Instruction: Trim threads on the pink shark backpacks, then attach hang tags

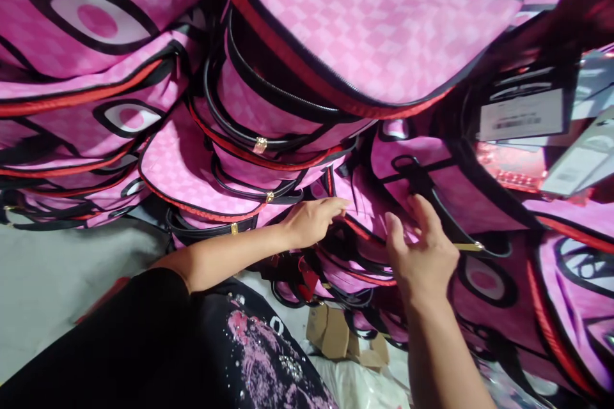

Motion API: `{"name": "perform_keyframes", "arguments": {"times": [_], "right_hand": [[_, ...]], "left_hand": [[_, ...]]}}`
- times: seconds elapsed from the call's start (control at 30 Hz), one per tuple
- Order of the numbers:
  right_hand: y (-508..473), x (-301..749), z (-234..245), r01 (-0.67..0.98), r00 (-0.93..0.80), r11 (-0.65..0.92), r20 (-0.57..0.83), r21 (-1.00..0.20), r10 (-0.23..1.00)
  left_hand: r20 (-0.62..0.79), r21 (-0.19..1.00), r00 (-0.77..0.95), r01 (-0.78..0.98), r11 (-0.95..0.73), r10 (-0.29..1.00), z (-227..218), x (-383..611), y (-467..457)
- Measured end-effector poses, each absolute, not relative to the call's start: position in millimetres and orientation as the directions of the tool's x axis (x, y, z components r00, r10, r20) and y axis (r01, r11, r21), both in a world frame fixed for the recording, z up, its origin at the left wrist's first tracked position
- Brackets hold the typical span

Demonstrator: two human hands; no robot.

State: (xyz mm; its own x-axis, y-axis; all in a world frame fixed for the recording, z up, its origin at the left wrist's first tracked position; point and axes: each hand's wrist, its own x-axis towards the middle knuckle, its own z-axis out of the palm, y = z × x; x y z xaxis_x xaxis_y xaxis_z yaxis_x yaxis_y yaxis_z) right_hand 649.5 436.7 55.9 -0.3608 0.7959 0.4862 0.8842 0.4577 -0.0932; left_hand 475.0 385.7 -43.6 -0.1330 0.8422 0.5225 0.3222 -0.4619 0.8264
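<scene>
My left hand [314,222] reaches in at the middle, its fingers curled together beside the edge of a pink checkered bag [362,201] with red trim. What lies between those fingers, if anything, I cannot make out. To the right, my right hand [425,259] has its thumb and fingers apart. It is in front of another pink bag [417,150] with black straps and a gold-coloured metal piece [469,246]. Whether its fingertips touch that bag is unclear.
Stacked pink bags [129,118] with printed eyes fill the left. A large bag flap [374,25] with a tooth print hangs overhead. Tags with white labels [522,115] are at right. Below are a cardboard box [329,331], white plastic [359,383] and grey floor [52,275].
</scene>
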Motion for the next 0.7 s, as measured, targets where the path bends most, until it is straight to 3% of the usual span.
{"name": "perform_keyframes", "arguments": {"times": [0.13,0.23,0.37,0.47,0.57,0.7], "right_hand": [[436.1,664.6,57.7,0.773,-0.555,0.611,0.284,-0.171,0.782],[436.1,674.8,58.2,0.716,-0.662,0.688,0.199,-0.12,0.723],[437.3,679.5,58.2,0.792,-0.557,0.608,0.337,-0.058,0.759],[437.8,678.8,58.0,0.83,-0.507,0.557,0.402,-0.008,0.762],[434.7,677.8,57.4,0.821,-0.501,0.565,0.37,-0.084,0.782],[428.6,675.6,54.0,0.804,-0.481,0.562,0.343,-0.195,0.807]], "left_hand": [[0.457,0.889,-0.43,0.204,-0.41,0.779,-46.7,475.5,380.1],[0.405,0.914,-0.391,0.171,-0.367,0.827,-46.2,478.3,381.9],[0.402,0.915,-0.324,0.12,-0.384,0.856,-40.8,479.4,387.5],[0.4,0.909,-0.381,0.053,-0.412,0.833,-33.5,474.3,388.2],[0.385,0.913,-0.452,0.057,-0.404,0.805,-24.2,467.5,390.6],[0.35,0.937,-0.411,0.164,-0.309,0.842,-4.5,464.2,406.3]]}}
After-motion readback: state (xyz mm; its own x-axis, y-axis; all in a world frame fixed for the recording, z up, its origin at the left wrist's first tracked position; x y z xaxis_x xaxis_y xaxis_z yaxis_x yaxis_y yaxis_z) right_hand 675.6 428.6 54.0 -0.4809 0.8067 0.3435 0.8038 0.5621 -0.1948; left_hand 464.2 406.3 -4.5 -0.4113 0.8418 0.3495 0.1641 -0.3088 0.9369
